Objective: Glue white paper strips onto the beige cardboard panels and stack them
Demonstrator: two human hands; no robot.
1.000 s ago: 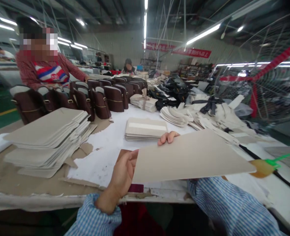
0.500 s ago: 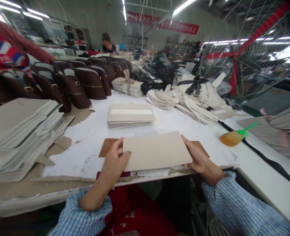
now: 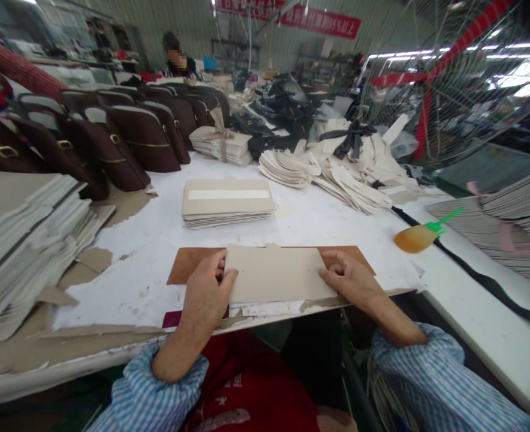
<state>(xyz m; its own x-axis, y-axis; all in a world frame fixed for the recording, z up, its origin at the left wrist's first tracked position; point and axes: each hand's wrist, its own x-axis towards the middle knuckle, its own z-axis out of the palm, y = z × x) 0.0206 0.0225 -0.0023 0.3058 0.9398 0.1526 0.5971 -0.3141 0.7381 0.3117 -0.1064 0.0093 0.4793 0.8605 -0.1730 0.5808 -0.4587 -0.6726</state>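
Observation:
A grey cardboard panel (image 3: 274,273) lies flat on a brown leather piece (image 3: 188,264) at the near edge of the white table (image 3: 301,219). My left hand (image 3: 206,294) presses on the panel's left end, fingers curled over its edge. At the panel's right end rests my right hand (image 3: 348,276), with bent fingers on the card. Brown leather shows on both sides of the panel.
A small stack of grey panels (image 3: 226,201) sits just beyond. A tall pile of grey boards (image 3: 17,228) fills the left. Brown bags (image 3: 130,135) stand in rows behind. An orange glue bottle with a green nozzle (image 3: 420,234) lies right, near more boards (image 3: 512,216). Another person sits far back.
The panel came down from the air onto the brown leather piece and moved slightly away from me. Both hands now press it flat at its ends.

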